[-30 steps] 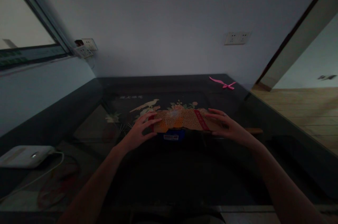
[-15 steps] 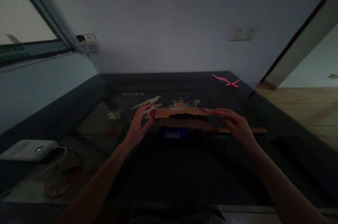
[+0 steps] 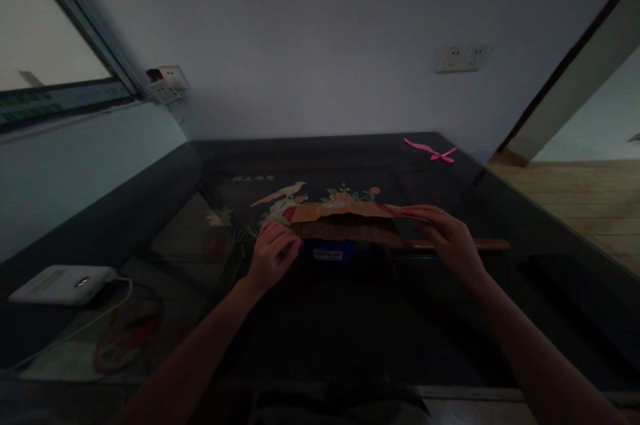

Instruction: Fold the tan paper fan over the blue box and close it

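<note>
A creased brown cardboard piece [image 3: 350, 231] with orange and red patches stands across the middle of the dark table, its upper edge bowed up over a gap. My left hand [image 3: 274, 253] is closed, fingertips pinched at the cardboard's lower left corner. On the other side my right hand [image 3: 447, 235] grips the right end between thumb and fingers, a ring showing on one finger. Just below the cardboard sits a blue object [image 3: 333, 251] with a small white label; most of it is hidden or too dark to make out.
A brown wooden stick [image 3: 493, 245] lies behind my right hand. A pink ribbon [image 3: 440, 156] rests at the far right of the table [image 3: 300, 153]. At the left is a white device [image 3: 65, 285] with a cable. A dark flat object [image 3: 575, 291] lies at the right.
My left hand has moved down and slightly right, from the cardboard's upper left corner to its lower left corner, and its fingers have curled in. My right hand keeps its hold.
</note>
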Tool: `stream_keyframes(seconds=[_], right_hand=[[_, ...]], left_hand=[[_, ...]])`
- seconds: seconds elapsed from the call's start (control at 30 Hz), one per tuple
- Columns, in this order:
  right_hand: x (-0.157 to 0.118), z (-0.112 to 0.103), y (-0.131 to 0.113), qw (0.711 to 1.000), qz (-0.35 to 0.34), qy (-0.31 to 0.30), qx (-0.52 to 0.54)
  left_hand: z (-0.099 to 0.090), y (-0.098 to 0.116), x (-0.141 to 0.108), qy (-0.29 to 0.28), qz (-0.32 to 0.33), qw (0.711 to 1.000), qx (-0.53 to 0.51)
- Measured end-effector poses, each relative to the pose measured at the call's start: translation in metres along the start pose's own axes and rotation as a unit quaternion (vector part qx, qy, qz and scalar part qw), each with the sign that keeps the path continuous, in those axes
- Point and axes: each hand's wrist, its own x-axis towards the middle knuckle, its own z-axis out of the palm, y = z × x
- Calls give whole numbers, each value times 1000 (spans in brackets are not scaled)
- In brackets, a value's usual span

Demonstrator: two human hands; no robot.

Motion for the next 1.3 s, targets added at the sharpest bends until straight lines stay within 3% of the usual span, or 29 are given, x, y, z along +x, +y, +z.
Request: stream_keyframes(seconds=[0.13, 0.33, 0.97, 1.3], right_hand=[[1, 0, -1, 1000, -3, -4, 0], [1, 0, -1, 1000, -6, -12, 0], [0, 1, 0, 1000, -7, -19, 8], [1, 1, -2, 1000, -7, -21, 5]], left_hand=[[4, 2, -2, -63, 58, 996, -33], [7, 1, -3, -101, 40, 994, 0], [8, 1, -2, -135, 44, 989, 31], [10, 7, 0, -171, 4, 983, 67]])
